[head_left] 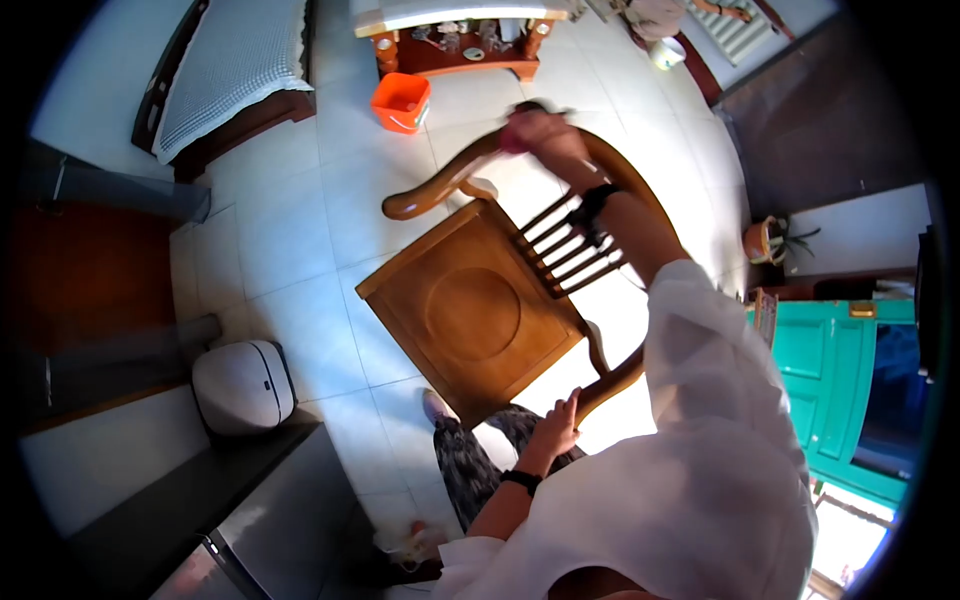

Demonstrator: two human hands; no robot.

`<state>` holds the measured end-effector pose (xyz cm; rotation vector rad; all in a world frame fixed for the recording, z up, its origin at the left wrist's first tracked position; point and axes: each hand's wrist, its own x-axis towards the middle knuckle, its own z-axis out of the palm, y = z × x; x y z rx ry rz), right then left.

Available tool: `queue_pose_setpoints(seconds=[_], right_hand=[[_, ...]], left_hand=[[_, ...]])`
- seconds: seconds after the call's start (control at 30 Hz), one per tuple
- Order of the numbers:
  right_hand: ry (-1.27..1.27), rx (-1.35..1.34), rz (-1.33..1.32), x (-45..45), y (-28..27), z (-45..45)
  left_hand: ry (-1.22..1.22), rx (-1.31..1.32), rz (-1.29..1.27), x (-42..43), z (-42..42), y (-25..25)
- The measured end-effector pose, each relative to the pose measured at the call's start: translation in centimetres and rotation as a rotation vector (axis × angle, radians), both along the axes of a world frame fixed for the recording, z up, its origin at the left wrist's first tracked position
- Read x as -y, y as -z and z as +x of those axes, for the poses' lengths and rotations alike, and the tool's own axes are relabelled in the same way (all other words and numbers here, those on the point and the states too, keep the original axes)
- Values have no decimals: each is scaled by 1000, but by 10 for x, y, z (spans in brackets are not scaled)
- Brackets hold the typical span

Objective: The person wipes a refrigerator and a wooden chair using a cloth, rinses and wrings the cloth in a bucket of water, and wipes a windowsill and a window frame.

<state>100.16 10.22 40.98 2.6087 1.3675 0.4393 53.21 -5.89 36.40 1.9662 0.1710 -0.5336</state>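
A brown wooden armchair [430, 350] with a square seat, slatted back and curved rail stands on the tiled floor before me. My right hand [545, 135], blurred by motion, reaches over the back to the far part of the rail. It is closed on a reddish cloth [515, 137] pressed against the wood; a dark patch beside the fingers is too smeared to make out. At the near armrest end, my left hand [557, 432] is closed around the wood, its fingers partly hidden.
An orange bucket [402, 103] stands beyond the chair, before a low table [455, 65]. A white bin [240, 388] is at the left, with a covered bench [235, 75] farther back. On the right are a potted plant [762, 242] and a green door [825, 390]. Another person's hand [738, 13] shows at the top right.
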Motion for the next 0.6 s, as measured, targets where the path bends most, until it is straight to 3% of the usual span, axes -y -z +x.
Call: queue_pose_setpoints(seconds=[0.03,0.1,0.2,0.27,0.37,0.43,0.53,0.6], right_hand=[[-58,-147,260,48,-39,-4],[217,-409,123,106,-55,-4],[420,-339,272,178,-51,-50],[516,-171,274,224,-45,-100],[777,-206,463,283,-32,-179],[908,-266,561,300,-17,-237],[1102,-392,868,287,15,-319],[1248,-545,1005,256,10,-371]], left_hand=[[16,-28,-16,-3,3,-4],[41,-36,-19,-9,3,-10],[47,57,17,-7,-1,3],[109,-10,42,-16,8,-15],[245,-101,84,-24,16,-27],[209,82,124,-19,7,-2],[249,164,161,-23,9,-6],[280,5,112,-29,18,-19]])
